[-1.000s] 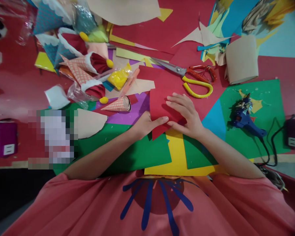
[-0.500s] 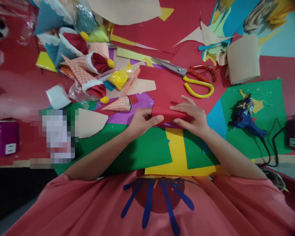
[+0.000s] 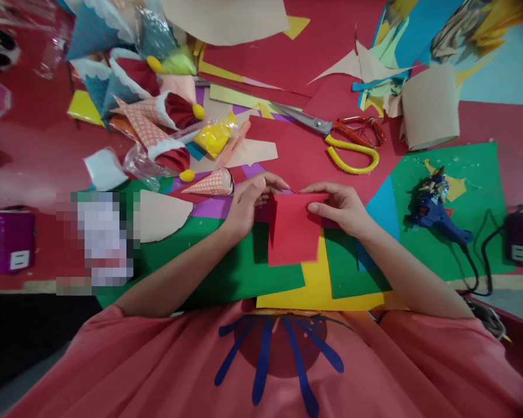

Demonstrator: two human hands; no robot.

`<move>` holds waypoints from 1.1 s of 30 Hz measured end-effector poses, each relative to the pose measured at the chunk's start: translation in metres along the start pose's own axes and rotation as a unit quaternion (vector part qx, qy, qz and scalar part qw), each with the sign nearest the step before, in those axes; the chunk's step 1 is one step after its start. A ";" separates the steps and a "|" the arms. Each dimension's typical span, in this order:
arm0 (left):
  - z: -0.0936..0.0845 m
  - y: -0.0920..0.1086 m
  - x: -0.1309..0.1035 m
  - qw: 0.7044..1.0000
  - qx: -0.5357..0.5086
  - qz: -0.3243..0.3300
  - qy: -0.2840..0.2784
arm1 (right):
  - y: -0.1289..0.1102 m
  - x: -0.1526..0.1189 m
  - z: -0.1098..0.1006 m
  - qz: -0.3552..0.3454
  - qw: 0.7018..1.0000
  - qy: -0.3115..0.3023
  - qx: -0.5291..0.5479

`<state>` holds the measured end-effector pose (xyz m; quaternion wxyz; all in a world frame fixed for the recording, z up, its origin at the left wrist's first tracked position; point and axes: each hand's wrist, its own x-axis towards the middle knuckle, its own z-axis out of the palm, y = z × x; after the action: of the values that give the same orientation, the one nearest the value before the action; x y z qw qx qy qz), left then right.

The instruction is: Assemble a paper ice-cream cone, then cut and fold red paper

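Observation:
A folded piece of red paper (image 3: 294,235) stands up in front of me, its top edge between my two hands. My right hand (image 3: 337,206) pinches it near the top right corner, thumb on the near face and fingers behind. Beside the upper left corner is my left hand (image 3: 246,206), thumb lifted off the paper and fingers stretched toward its top edge; whether those fingertips touch it I cannot tell. A small checkered paper cone (image 3: 211,183) lies just left of my left hand. Beyond my hands are large scissors (image 3: 326,129) with one red and one yellow handle.
A blue glue gun (image 3: 440,216) with its cord lies at right on green sheets (image 3: 475,174). Behind it stands a beige paper tube (image 3: 431,107). Decorated cones (image 3: 150,128) and plastic bags crowd the far left. A beige cut piece (image 3: 162,216) lies at left.
The red paper, held low and flat between both hands, now stands upright with its face toward me. My left thumb has come off it, and my right thumb has moved up to its corner.

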<state>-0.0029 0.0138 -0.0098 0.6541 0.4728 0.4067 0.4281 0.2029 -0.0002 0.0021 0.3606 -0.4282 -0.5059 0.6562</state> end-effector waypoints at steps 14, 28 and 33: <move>0.006 0.005 -0.001 0.981 0.188 0.049 0.030 | 0.008 0.003 0.000 -0.099 0.984 0.090 -0.120; 0.008 0.004 -0.003 0.982 0.189 0.018 0.013 | 0.007 0.003 0.004 -0.060 0.991 0.095 -0.077; 0.007 0.005 -0.003 0.975 0.221 0.030 0.001 | 0.007 0.001 0.005 -0.040 0.992 0.088 -0.076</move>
<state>0.0019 0.0102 -0.0033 0.5200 0.6171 0.4776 0.3474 0.1979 -0.0024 -0.0041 0.3957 -0.4901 -0.5375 0.5606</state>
